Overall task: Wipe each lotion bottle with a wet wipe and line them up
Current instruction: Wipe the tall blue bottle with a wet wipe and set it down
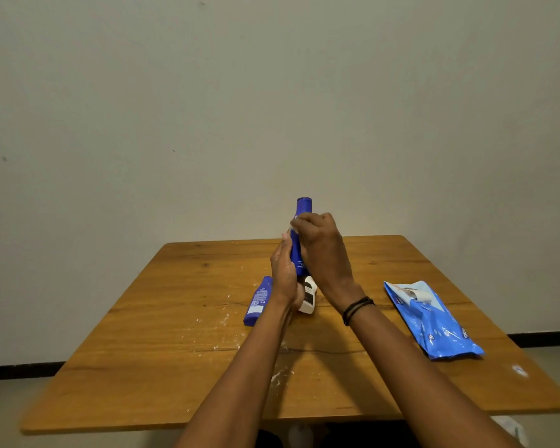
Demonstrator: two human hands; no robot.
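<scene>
Two bare forearms reach over the brown wooden surface (162,360) and hold one bottle up.
Left grip (283,273) is closed around the lower part of the tall blue plastic lotion bottle (296,257), which stands upright in the air above the far middle of the surface. Right grip (320,244) is curled around its upper part, below the cap, and a small white wet wipe (293,222) shows at the fingers. A black bracelet (356,308) is on the right wrist. A second blue lotion bottle (257,300) lies flat, left of the hands. A white bottle with black label (308,297) lies just behind the left wrist. The blue wet wipe pack (434,321) lies on the right side, well apart.
</scene>
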